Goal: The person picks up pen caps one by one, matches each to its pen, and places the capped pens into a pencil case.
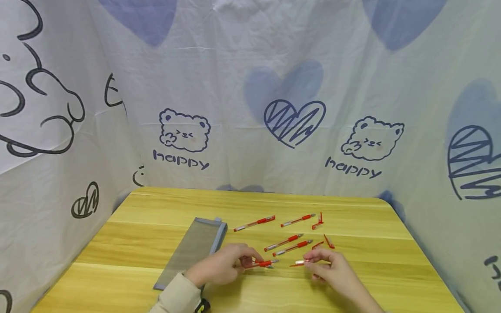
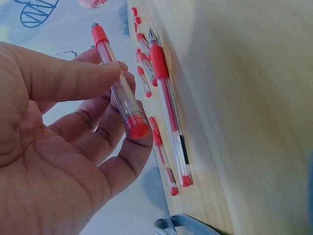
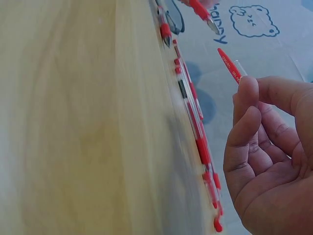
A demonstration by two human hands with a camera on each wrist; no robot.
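Observation:
My left hand [image 1: 223,266] pinches a red gel pen [image 2: 128,100] between thumb and fingers, its bare metal tip pointing away from the palm. Just below it, another uncapped red pen [image 2: 168,105] lies on the table. Across a small gap, my right hand [image 1: 332,268] holds a red pen cap [image 3: 229,64] by its end between thumb and forefinger. The cap's clip carries white lettering and points toward the left hand's pen. In the head view, the two hands face each other near the front of the table.
A grey zip pouch [image 1: 185,252] lies left of the pens. Behind the hands are a capped red pen [image 1: 254,223] and several uncapped ones, including one [image 1: 298,220] farther back. Loose red caps [image 1: 328,241] lie to their right. A printed cloth [image 1: 235,174] hangs behind the wooden table [image 1: 375,243].

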